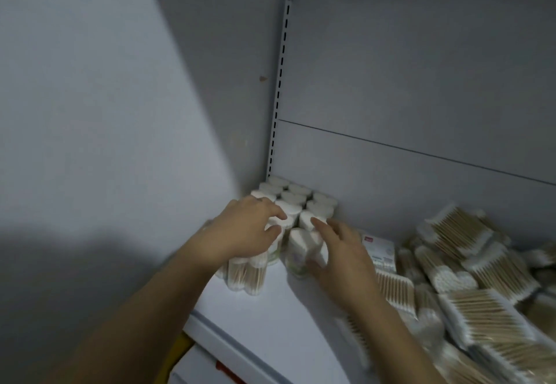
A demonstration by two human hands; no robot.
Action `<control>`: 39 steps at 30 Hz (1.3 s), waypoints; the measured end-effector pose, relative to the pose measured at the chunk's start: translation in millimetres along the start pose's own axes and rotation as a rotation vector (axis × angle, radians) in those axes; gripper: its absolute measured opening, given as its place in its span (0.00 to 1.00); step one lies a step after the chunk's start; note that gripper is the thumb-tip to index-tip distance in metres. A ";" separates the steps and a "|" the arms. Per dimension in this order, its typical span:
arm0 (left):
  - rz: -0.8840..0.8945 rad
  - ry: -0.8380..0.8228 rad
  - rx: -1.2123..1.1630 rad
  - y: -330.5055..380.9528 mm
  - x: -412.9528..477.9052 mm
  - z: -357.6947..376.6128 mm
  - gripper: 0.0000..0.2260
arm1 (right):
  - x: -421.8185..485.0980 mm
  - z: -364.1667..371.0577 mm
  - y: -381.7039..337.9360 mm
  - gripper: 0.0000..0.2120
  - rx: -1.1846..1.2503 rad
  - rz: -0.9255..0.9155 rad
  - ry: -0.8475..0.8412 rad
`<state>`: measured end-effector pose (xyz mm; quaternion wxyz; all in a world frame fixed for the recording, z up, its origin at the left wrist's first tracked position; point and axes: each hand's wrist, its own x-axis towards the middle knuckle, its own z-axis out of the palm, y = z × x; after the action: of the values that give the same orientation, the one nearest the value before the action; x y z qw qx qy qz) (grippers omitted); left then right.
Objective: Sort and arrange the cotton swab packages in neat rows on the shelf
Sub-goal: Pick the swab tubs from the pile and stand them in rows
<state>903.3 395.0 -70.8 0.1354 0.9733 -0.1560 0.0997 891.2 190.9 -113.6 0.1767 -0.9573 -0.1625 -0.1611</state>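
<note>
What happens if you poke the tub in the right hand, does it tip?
Probably tips: the tub in the right hand stands taller than wide. Likely light: only thin sticks fill such tubs. Packed rows behind may steady it.

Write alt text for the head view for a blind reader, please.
Two hands line up upright cotton swab tubs in rows in the back corner of a shelf: the left hand rests on them, the right hand grips one tub. Flat swab packs lie heaped at right.
</note>
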 end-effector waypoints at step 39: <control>0.514 0.015 0.030 112.6 15.9 76.5 0.21 | -95.3 -72.9 40.1 0.11 -0.317 0.350 0.219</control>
<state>892.4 265.1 -113.1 0.0923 0.9028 -0.3958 0.1406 802.3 102.7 -95.4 0.0660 -0.9635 0.0532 -0.2539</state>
